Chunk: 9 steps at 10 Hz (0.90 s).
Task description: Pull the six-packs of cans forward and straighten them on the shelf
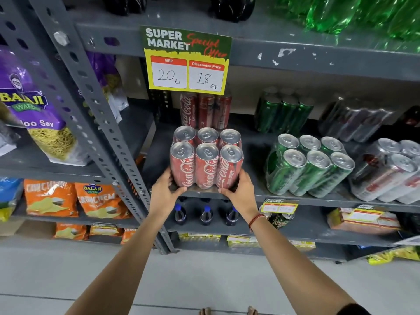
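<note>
A red six-pack of cola cans (205,159) stands upright at the front edge of the grey shelf (306,200). My left hand (166,193) grips its lower left corner and my right hand (239,190) grips its lower right corner. Behind it stands another red six-pack (205,110), further back on the shelf. To the right, a green six-pack (306,165) sits near the front, turned at an angle, with another green pack (283,111) behind it. At the far right a silver pack (391,169) sits skewed at the front, and a dark pack (353,122) sits behind it.
A price sign (187,61) hangs from the shelf above, over the rear red pack. Green bottles (341,14) stand on the top shelf. Small dark bottles (205,214) stand on the shelf below. Snack bags (75,198) fill the neighbouring rack at the left, past a perforated upright (102,123).
</note>
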Each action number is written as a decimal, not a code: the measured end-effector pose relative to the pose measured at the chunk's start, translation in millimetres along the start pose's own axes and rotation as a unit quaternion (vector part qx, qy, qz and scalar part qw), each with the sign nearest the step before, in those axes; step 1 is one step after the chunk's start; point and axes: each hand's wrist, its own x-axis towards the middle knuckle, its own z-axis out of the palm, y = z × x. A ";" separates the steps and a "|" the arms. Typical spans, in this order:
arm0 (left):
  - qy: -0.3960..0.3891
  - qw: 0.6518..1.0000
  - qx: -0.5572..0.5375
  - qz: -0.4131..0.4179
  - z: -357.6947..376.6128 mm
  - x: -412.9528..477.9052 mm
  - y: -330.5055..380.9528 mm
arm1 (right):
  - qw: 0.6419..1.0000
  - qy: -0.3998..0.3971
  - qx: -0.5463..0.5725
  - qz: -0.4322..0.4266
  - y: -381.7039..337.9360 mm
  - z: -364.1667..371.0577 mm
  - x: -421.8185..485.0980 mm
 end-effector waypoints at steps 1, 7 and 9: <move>-0.003 1.000 0.002 0.008 -2.9 -6.3 -0.4 | 1.000 0.000 -0.011 -0.004 1.7 -0.7 -4.8; -0.020 0.999 0.041 -0.001 -11.3 -3.8 6.4 | 1.000 -0.002 -0.002 0.021 -10.7 -4.3 -15.2; 0.101 0.995 0.009 -0.004 -7.2 -20.0 32.0 | 0.992 0.111 0.047 -0.023 -35.2 -37.7 -27.8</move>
